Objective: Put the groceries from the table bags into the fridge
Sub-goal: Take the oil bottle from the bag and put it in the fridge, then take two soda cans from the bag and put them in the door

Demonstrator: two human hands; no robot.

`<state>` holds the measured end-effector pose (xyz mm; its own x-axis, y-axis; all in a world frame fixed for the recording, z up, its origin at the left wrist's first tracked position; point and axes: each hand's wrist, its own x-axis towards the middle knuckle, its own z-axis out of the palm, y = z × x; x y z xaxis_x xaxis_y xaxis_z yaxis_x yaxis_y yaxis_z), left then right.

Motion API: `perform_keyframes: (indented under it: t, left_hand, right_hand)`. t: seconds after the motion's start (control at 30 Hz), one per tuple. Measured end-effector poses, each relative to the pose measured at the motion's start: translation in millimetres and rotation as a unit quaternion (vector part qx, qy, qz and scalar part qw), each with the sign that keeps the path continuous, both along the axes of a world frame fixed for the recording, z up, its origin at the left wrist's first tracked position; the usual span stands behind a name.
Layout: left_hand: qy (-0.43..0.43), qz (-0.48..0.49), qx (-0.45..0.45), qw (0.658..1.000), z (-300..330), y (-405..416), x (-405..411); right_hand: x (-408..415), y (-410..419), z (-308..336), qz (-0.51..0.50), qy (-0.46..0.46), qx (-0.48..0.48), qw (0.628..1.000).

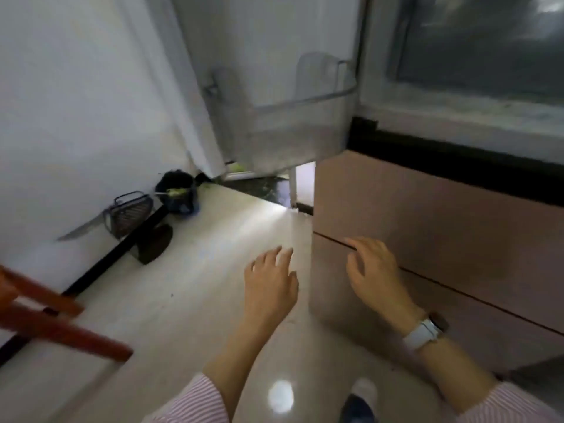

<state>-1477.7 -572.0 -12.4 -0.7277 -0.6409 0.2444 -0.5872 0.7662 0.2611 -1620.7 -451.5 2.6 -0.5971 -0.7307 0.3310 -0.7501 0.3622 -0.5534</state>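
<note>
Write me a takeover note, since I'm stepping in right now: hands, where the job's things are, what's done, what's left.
Left hand: empty, fingers relaxed, over the floor.
Right hand: empty, fingertips at the seam between the pink drawer fronts of the fridge's lower part.
Fridge door: open, swung left; its door bin looks empty.
The fridge's inside is blurred, contents unclear.
No bags or groceries in view, so progress cannot be told.
Left: likely fetch items from the table bags, out of view.

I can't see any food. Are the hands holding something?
No. The left hand is empty above the floor; the right hand only touches the pink fridge drawer at its seam.
</note>
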Motion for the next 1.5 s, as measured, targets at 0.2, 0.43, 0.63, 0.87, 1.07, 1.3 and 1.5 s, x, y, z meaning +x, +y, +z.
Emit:
perform_keyframes:
  t: [0.2,0.43,0.63,0.87,1.07,1.3,1.5]
  left_hand:
    - [-0.075,0.237,0.063,0.967,-30.9,-20.7,223.3]
    - [-0.034,0.442,0.094,0.891,-14.5,-63.7,390.8]
    - [0.038,0.516,0.058,0.854,11.3,-178.5,483.8]
    - [0.062,0.563,0.03,0.824,53.6,-336.3,572.8]
    - [0.106,0.581,0.018,0.807,59.2,-427.6,642.2]
    - [0.114,0.562,0.029,0.819,32.6,-559.0,726.5]
    - [0.128,0.506,0.067,0.85,5.4,-692.4,799.8]
  right_hand:
    - [181.2,-80.8,-53.3,0.237,-0.056,0.128,0.961]
    - [342.9,-197.4,-54.6,0.448,-0.037,0.138,0.883]
    - [443.3,-341.8,-32.7,0.54,-0.032,0.133,0.831]
    - [538.3,-523.8,0.3,0.588,-0.045,0.114,0.799]
    - [614.3,-637.4,11.3,0.622,-0.033,0.106,0.775]
    - [696.6,-767.6,-4.8,0.619,0.012,0.086,0.781]
    - [780.2,-895.6,-1.9,0.598,0.092,0.094,0.791]
